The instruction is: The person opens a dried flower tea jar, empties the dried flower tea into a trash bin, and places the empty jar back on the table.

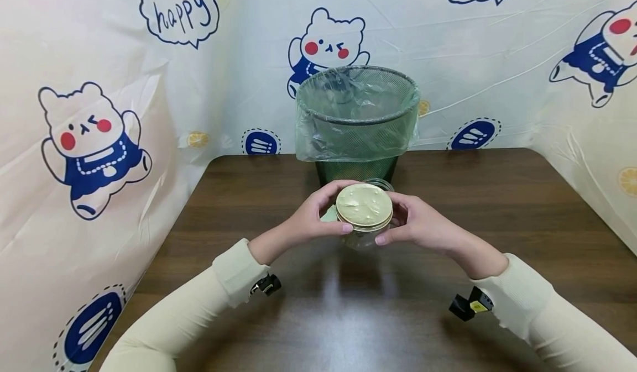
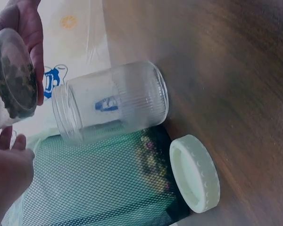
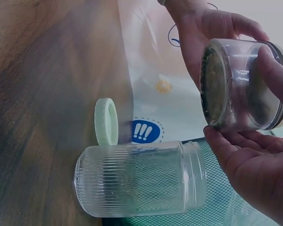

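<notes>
Both hands hold a clear jar with a gold lid (image 1: 364,205) above the table. My left hand (image 1: 320,213) grips its left side, the thumb near the front under the lid. From the right, my right hand (image 1: 420,223) curls round the other side. Dark greenish, leafy-looking bits lie in the bottom of the held jar (image 2: 14,77); their kind is unclear. Behind it on the table stands an uncapped, ribbed glass jar (image 3: 137,181), which looks empty. A pale green lid (image 2: 195,174) stands on its edge beside that jar. In the head view the held jar mostly hides both.
A mesh waste bin (image 1: 355,170) lined with a green plastic bag (image 1: 348,140) stands at the back of the brown wooden table (image 1: 239,195), close behind the glass jar. A printed cloth (image 1: 239,57) hangs round the back and sides.
</notes>
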Available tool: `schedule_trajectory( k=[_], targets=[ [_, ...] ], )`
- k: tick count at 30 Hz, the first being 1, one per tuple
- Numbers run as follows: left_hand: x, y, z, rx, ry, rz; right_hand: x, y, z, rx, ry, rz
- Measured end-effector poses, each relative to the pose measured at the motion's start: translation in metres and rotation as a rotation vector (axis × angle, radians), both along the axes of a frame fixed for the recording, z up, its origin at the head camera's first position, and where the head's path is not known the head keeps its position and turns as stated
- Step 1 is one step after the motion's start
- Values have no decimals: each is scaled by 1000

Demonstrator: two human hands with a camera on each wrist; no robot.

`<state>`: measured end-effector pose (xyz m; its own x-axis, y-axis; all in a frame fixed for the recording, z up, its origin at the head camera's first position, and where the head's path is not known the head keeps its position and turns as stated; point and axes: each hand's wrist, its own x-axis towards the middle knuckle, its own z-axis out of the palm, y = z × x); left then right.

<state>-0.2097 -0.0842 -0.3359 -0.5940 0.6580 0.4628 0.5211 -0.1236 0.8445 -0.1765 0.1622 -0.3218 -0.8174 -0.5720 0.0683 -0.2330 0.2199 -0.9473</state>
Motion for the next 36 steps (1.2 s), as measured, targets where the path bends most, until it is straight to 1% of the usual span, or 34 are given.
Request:
schedule_trajectory(
  k=[6, 9, 11, 13, 14, 16, 19, 22, 26, 29, 32, 34, 36],
  targets=[
    [10, 4, -2, 23, 5, 156, 1, 0, -2, -4, -8, -38],
    [16, 7, -3, 5, 11, 251, 1, -1, -3, -10, -2, -53],
    [18, 8, -4, -13, 15, 304, 1, -2, -4, -14, -4, -60],
    [20, 9, -4, -19, 15, 327, 2, -2, -4, -21, -7, -58],
    [20, 9, -5, -15, 15, 324, 2, -2, -5, -22, -8, -58],
    [19, 8, -5, -4, 11, 302, 2, -2, -5, -27, -13, -55],
    [16, 6, -5, 18, 14, 239, 2, -3, -4, -28, -20, -47],
    [12, 3, -3, 31, 14, 141, 2, -3, -4, -21, -16, -30],
    [7, 1, 1, 35, 11, -10, 2, -4, -6, -42, -1, 37],
    [6, 1, 4, 24, 22, -94, 3, -5, -6, -71, -8, 92],
    [4, 1, 4, 0, 28, -142, 4, -5, -5, -79, -13, 119],
    [3, 2, 4, -12, 27, -155, 4, -5, -5, -72, -10, 128],
    [3, 2, 4, -25, 17, -154, 3, -5, -5, -64, -3, 131]
  ],
)
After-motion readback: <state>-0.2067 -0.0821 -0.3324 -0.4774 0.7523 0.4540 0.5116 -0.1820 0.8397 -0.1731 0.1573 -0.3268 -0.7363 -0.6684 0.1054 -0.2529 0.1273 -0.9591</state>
